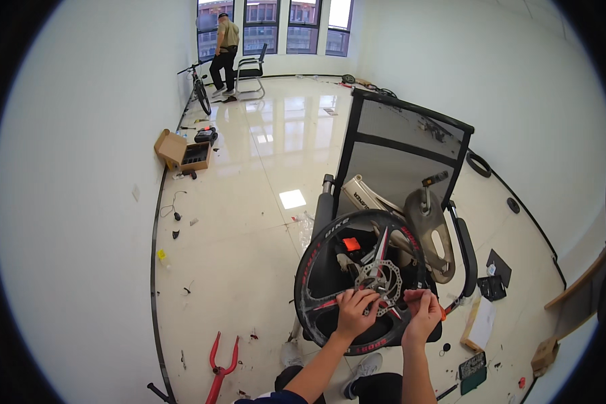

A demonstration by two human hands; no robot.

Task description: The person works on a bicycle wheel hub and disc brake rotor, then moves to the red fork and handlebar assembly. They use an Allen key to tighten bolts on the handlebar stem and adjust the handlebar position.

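A black bicycle wheel (306, 298) with red lettering and broad grey-and-red spokes lies tilted on a black mesh-backed office chair (411, 160). At its hub sits a silver disc brake rotor (395, 273). My left hand (357, 311) is over the rotor's lower left edge, its fingers curled and pinched close to the hub; whatever they hold is too small to name. Just right of the rotor, my right hand (421, 315) is raised over the wheel's rim with thumb and fingertips pressed together. What is in that pinch, if anything, cannot be made out.
A pale bicycle frame (365, 195) leans in the chair behind the wheel. On the floor lie a red fork (217, 377), an open cardboard box (194, 156) and a white board (479, 326). A person (226, 50) stands far off beside a bicycle (200, 91) and another chair (250, 69).
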